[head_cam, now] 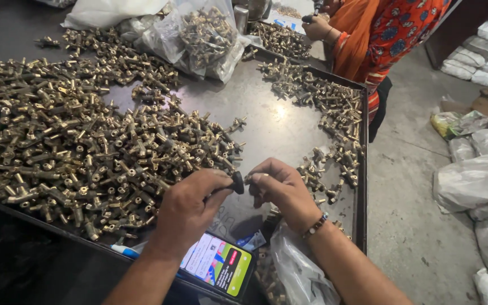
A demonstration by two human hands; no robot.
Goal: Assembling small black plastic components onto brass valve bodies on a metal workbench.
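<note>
Dark metal tray [289,121] under brass fittings [57,147]

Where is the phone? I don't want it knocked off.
The phone lies at the tray's near edge, under the left hand wrist, beside a clear plastic bag.

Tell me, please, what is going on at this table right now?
A person works at a dark metal tray strewn with small brass fittings. The left hand pinches a small black tool or knob, pressed against a small piece in the fingertips of the right hand. A phone with a lit screen lies under the wrists, beside a plastic bag. Across the tray, a second person in orange clothing handles something too.
</note>
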